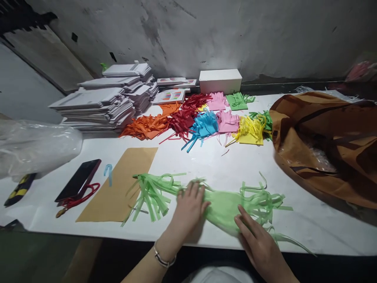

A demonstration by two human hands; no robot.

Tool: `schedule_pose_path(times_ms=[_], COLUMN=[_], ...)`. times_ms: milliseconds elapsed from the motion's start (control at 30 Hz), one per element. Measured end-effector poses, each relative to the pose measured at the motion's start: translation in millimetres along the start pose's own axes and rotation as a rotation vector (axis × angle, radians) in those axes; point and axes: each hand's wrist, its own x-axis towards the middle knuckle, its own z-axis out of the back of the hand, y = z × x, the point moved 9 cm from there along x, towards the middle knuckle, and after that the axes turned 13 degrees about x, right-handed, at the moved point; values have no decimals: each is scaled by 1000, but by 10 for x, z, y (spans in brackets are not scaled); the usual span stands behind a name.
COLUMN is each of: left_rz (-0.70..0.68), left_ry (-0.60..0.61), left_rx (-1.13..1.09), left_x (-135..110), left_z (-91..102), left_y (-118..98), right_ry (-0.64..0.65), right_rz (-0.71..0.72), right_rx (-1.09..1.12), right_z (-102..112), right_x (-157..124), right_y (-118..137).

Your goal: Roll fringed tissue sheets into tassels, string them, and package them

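A light green tissue-paper tassel sheet (224, 202) lies flat on the white table, with cut fringe strips fanning out at both its left and right ends. My left hand (191, 204) presses down on the sheet's left part, palm down and fingers stretched out. Over the sheet's lower right edge rests my right hand (259, 243), its fingers extended and touching the paper. The left fringe overlaps a brown paper sheet (118, 188).
Several folded, fringed bundles in orange (147, 126), blue (206, 124), pink and yellow lie behind. Stacked white packets (97, 106), a white box (220, 80), a phone (79, 179), a blue paper strip (108, 173), clear plastic (38, 147) and a brown bag (321, 141) surround the work area.
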Motion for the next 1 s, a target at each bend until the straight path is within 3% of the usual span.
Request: schedule_pose_path(times_ms=[100,167,233,300,367,500,633,700,933,1000], left_rz=[213,167,-109,-417,-537,-395,-104,-20,4,-4], left_ry=[-154,-298,-356,-316,-269,-165,156,239,278,279], left_rx=[40,-13,-111,-237,-341,-459,-321,-231,-114,-99], left_x=[-72,-200,-328,-475,-555,-438,-151,-6,272,286], left_z=[69,212,303,307,274,178,-21,-33,-7,-21], left_y=[451,429,75,-367,-618,-605,-435,-400,-431,-439], right_ry=[-19,-31,-23,2,33,-27,-105,-145,-165,-193], right_rz=[28,57,80,112,118,-88,-276,-344,-400,-321], right_rx=[5,19,33,46,75,169,67,-47,-213,-188], right_z=[-8,-9,-17,-29,-39,10,11,15,75,113], right_x=[-50,-62,-57,-38,-8,79,202,286,482,484], right_y=[15,24,25,38,44,-101,-256,-343,-465,-366])
